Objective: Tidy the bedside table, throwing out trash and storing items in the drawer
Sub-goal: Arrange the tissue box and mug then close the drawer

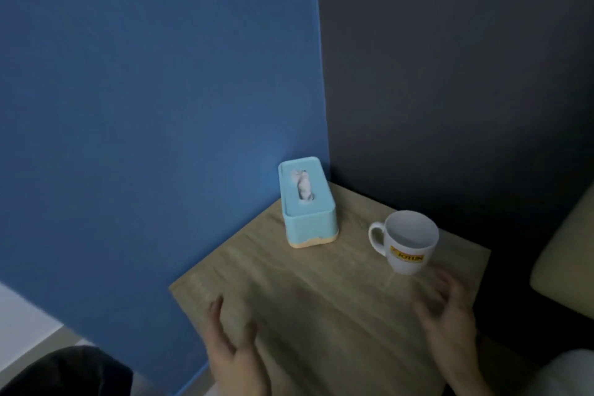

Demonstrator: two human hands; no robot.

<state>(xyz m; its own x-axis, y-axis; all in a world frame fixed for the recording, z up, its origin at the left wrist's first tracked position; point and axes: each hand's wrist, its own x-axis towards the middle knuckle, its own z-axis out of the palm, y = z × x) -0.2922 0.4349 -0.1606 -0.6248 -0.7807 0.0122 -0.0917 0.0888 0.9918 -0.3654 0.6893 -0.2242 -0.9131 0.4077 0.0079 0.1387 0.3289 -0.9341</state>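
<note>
Low in frame, left hand [233, 347] and right hand [450, 321], both blurred, fingers spread and seemingly grasping nothing, poised over bedside table [321, 292]. Upper centre, tissue box [307, 202] tucked into wall corner, likely for reach. Right of centre, mug [406, 241] upright, just beyond right fingertips.

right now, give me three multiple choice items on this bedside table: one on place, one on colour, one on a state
1. Where is the tissue box?
A. far corner by the walls
B. near edge
C. inside the mug

2. What colour is the mug?
A. red
B. white
C. black

3. What does the right hand hold?
A. the mug
B. a tissue
C. nothing

Key: 1 A, it sits where the walls meet. 2 B, white with a yellow logo. 3 C, its fingers are spread, apart from the mug.
</note>
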